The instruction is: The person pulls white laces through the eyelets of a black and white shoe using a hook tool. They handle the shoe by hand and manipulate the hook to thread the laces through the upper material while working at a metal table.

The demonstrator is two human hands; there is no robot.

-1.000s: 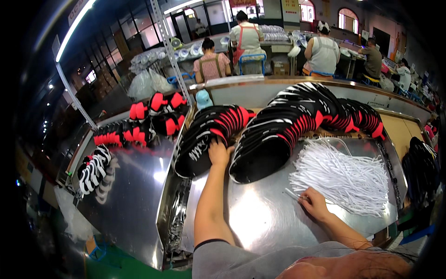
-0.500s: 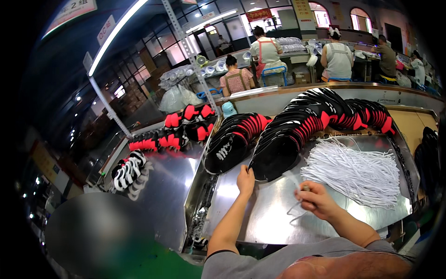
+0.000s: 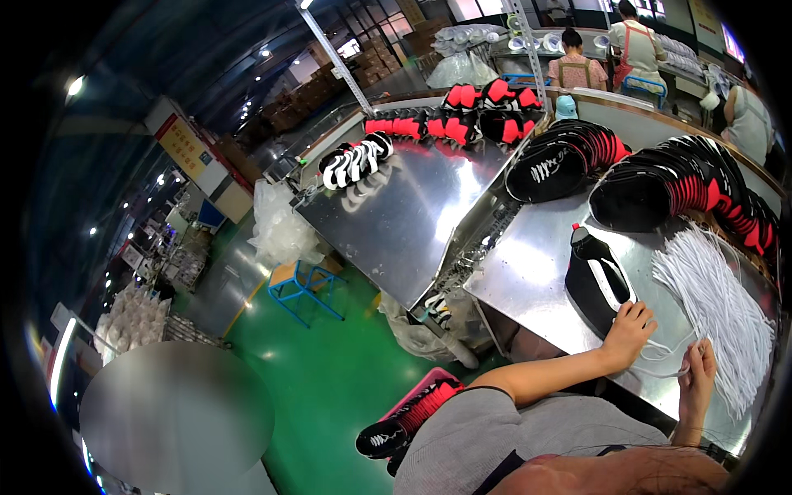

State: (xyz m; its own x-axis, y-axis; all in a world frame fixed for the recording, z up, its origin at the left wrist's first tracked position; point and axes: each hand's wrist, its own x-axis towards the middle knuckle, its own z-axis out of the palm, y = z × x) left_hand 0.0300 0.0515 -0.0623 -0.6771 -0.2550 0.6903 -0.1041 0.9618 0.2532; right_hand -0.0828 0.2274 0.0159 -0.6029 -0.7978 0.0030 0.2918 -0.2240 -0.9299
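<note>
**Hands at a shoe upper and a white lace on the steel surface**

My left hand (image 3: 629, 330) rests on the near end of a black shoe upper (image 3: 596, 276) with a white tongue strip, fingers curled against its edge in a loose grip. The upper lies flat on the steel surface (image 3: 528, 272), just left of a heap of white laces (image 3: 714, 305). My right hand (image 3: 700, 373) has its grip pressed together, pinching a single white lace (image 3: 660, 351) that loops between both hands. Beyond the upper, two fanned rows of black-and-red uppers (image 3: 685, 186) stand on edge. On a second steel table (image 3: 404, 214) to the left lie more red-and-black pieces (image 3: 462, 115) and black-and-white ones (image 3: 355, 161). Other people (image 3: 577, 66) work at benches behind.
</note>
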